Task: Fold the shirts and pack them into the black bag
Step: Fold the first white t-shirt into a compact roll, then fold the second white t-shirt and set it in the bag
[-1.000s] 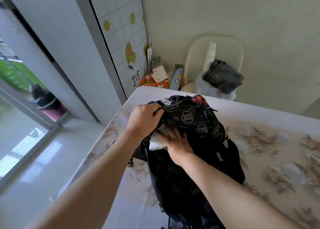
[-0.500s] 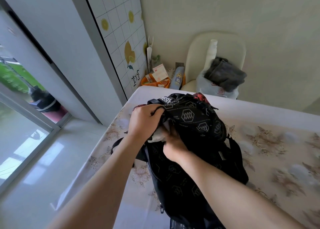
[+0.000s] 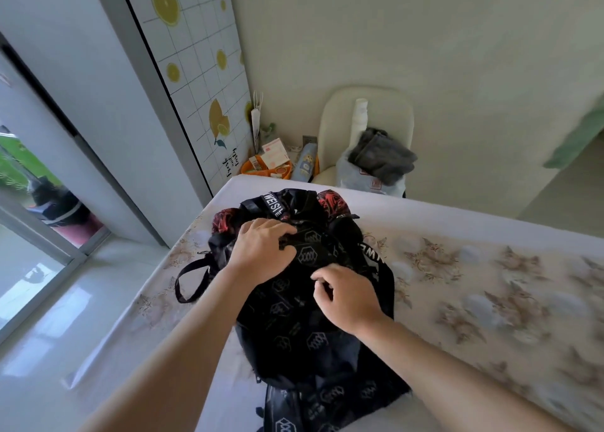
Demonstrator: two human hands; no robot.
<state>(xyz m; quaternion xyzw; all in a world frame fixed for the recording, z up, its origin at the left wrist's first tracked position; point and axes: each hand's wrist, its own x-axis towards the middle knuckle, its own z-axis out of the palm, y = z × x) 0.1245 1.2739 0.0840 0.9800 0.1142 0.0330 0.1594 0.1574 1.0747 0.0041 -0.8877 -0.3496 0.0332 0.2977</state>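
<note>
**Packing surface and bag, head view.** The table (image 3: 490,284), covered by a smooth cloth printed with pale flowers, is being used as the work surface. The black bag (image 3: 294,333) is lying flat on it near the 9 o'clock edge, with its top pointing to 12 o'clock.

The bag is being judged soft, light and limp. Its thin woven fabric, printed with hexagon marks, is sagging and creasing wherever it is being pressed. It is therefore best taken by the firmer rim of the opening or by a strap, not by the loose panel. No shirt is being shown; any contents are being hidden by the fabric.

The left hand (image 3: 261,252), at 11 o'clock on the bag, is being curled over a fold of fabric near the top and is gripping it. The right hand (image 3: 346,297), at 3 o'clock from the bag's middle, is being held with its fingers curled against the panel; whether anything is being pinched cannot be told.

A flat webbing strap (image 3: 189,278) is looping out at 9 o'clock. Red patterned fabric (image 3: 330,203) is showing at 12 o'clock.
</note>
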